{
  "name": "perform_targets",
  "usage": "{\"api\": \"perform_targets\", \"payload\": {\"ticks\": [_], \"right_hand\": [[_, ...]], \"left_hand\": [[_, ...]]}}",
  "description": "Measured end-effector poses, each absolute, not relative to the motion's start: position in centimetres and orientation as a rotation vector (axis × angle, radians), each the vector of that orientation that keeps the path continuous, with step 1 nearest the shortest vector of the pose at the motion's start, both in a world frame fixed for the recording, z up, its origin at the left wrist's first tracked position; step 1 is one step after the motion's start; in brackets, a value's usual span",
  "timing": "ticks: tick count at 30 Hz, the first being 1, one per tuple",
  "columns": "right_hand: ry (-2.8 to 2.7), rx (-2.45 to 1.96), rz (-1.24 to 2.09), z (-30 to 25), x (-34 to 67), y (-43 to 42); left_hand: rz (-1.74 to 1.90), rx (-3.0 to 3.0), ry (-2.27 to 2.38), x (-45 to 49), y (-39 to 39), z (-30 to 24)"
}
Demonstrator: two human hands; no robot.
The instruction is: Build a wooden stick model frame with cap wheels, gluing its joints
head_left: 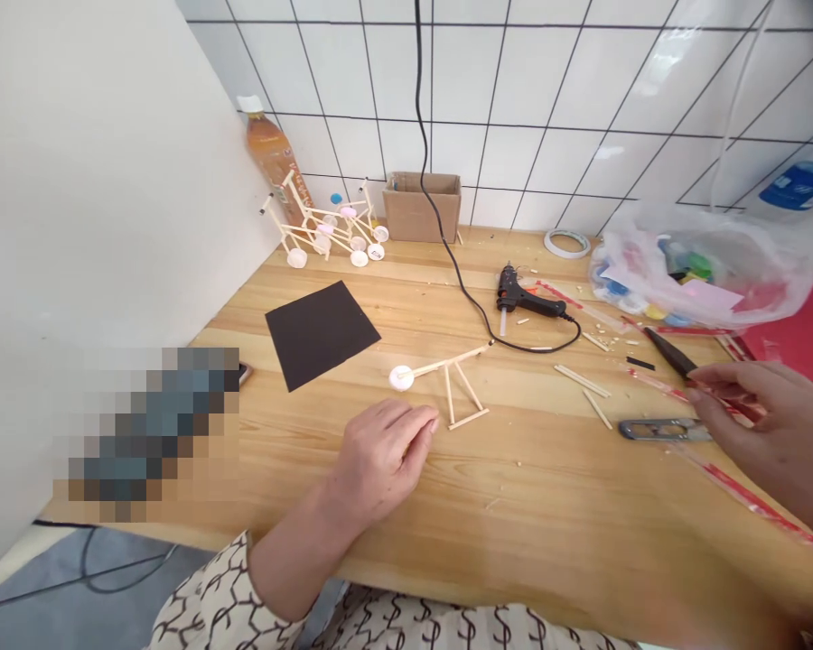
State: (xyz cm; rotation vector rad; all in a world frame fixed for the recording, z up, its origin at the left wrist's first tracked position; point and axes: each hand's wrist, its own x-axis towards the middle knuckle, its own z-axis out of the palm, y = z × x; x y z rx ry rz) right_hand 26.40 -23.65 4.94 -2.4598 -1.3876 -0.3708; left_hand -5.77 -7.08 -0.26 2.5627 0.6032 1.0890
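Note:
My left hand [379,456] rests palm down on the wooden table [515,506], fingers loosely curled, holding nothing; its fingertips lie just left of a small stick frame [459,388] with a white cap wheel [401,376]. My right hand [765,411] hovers at the right, fingers pinched around a thin red-and-clear strip [738,406], just above grey metal snips [660,429]. A black glue gun [525,298] lies farther back with its cord running up the wall.
A black paper square [322,332] lies left of centre. Finished stick models [331,230], an orange drink bottle [275,162] and a cardboard box [421,206] stand at the back. A plastic bag of caps [697,271], a tape roll [566,243], loose sticks [583,381] and a black tool [670,352] sit at the right.

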Motion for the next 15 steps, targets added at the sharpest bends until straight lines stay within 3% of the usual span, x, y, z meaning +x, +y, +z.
{"api": "perform_targets", "payload": {"ticks": [4, 7, 15], "right_hand": [[-1.111, -2.824, -0.036, 5.4, 28.7, -25.1], [-1.087, -2.959, 0.002, 6.0, 29.2, -25.0], [-1.006, -2.946, 0.412, 5.9, 31.0, -24.9]], "left_hand": [[1.049, 2.641, 0.566, -5.8, -7.2, -0.4], [1.028, 2.687, 0.540, -5.8, -7.4, -0.5], [1.015, 2.721, 0.543, -5.7, -7.5, -0.3]]}}
